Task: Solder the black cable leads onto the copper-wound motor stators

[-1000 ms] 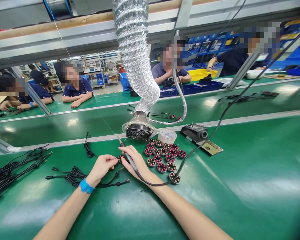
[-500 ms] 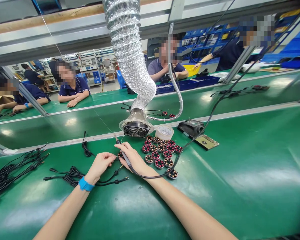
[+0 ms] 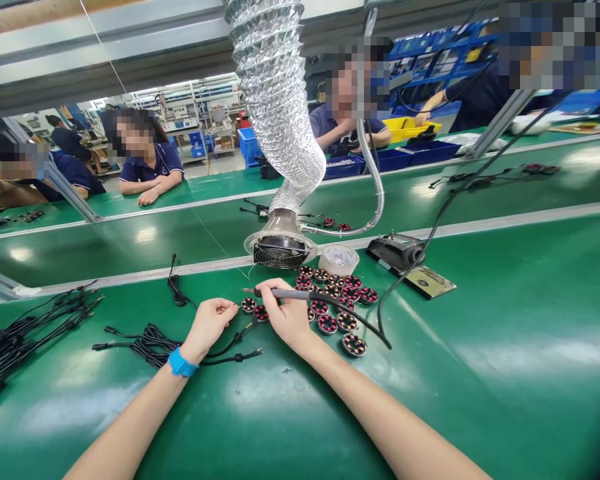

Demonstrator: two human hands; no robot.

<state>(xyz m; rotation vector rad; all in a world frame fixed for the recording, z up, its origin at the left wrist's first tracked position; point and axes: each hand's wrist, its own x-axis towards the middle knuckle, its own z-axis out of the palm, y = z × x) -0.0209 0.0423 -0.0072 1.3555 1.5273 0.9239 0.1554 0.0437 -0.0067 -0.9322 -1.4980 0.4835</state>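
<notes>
My right hand [image 3: 285, 313] is closed on a soldering iron [image 3: 300, 295] that lies nearly level, its tip pointing left. Two small round wound parts [image 3: 255, 309] sit on the green mat between my hands. My left hand [image 3: 207, 323], with a blue wristband, is pinched over a thin black cable [image 3: 230, 347] just left of those parts. A cluster of several more round parts [image 3: 337, 300] lies to the right of my right hand.
A silver fume hose ends in a fan grille [image 3: 280, 252] just beyond my hands. A white tub [image 3: 339, 259] and an iron stand [image 3: 405, 257] sit to its right. Black cable bundles [image 3: 25, 330] lie at left. Several people sit across the belts.
My right hand has swung the soldering iron from upright to nearly level, tip leftward. A second round part now shows beside the first. My left hand has barely moved.
</notes>
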